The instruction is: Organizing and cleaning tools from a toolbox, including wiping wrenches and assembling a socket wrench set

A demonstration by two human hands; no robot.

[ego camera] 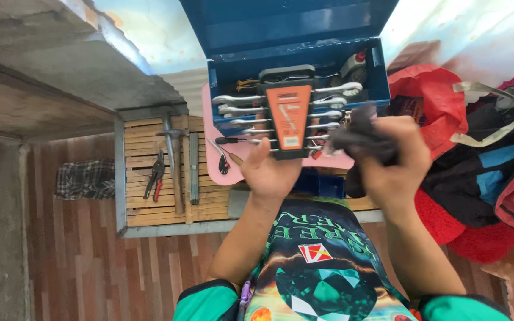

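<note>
From the head camera, looking straight down, the person is holding up a wrench set (288, 116): a black and orange rack with a row of silver spanners sticking out on both sides. The left hand (270, 172) is gripping the rack from below, fingers wrapped behind its lower edge and the thumb pressing on the front. The set is hanging in the air just in front of an open blue toolbox (382, 71), whose lid is standing raised behind it.

The right hand (391, 157) is clenching a dark cloth (355, 137), bunched up and blurred, and pressing it against the right-hand ends of the spanners. The cloth is touching the set near its lower right side.

Under the toolbox a pink mat (212, 160) is lying, with a small screwdriver (231, 141) resting on it beside the rack. To the left, on a slatted wooden crate (144, 202), a hammer (172, 160), a flat metal bar (194, 169) and red-handled pliers (155, 175) are lying side by side. Off to the right a red bag (438, 101) and a heap of clothes (489, 178) are sitting. A checked cloth (83, 178) is lying on the wooden floor, well apart from the hands.
</note>
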